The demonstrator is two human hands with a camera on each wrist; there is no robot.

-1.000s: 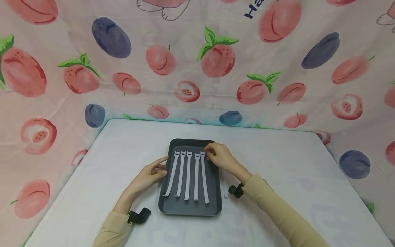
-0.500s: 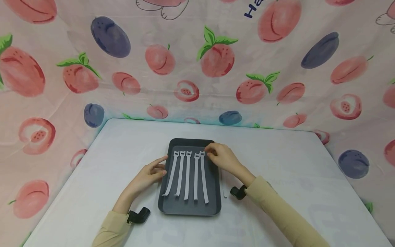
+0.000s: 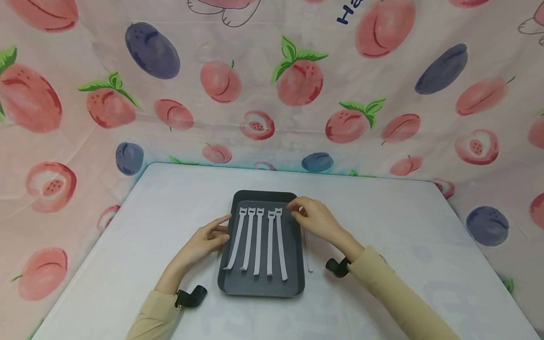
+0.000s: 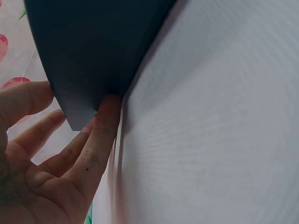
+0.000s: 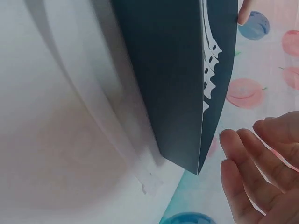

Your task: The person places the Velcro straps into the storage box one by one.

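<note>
A dark grey tray point(image 3: 260, 289) lies on the white table, with several pale hook-and-loop cable ties point(image 3: 258, 245) side by side in it. Their slotted heads point to the far end. My left hand point(image 3: 207, 242) touches the tray's left side. In the left wrist view, its extended fingers point(image 4: 105, 126) lie against the dark outer wall. Over the tray's far right rim hovers my right hand point(image 3: 315, 218), fingers loosely bent. Nothing shows between the right fingers point(image 5: 252, 158) in the right wrist view. The rightmost cable tie point(image 3: 281, 245) lies just left of that hand.
Another pale cable tie point(image 3: 309, 264) lies on the table along the tray's right side, partly hidden by the right arm. The white table point(image 3: 382, 212) backs onto a fruit-printed cloth point(image 3: 272, 56). Each wrist carries a small black camera point(image 3: 192, 296).
My right hand has come away from the head of the rightmost cable tie and moved slightly right. The left hand and the tray hold nearly the same place.
</note>
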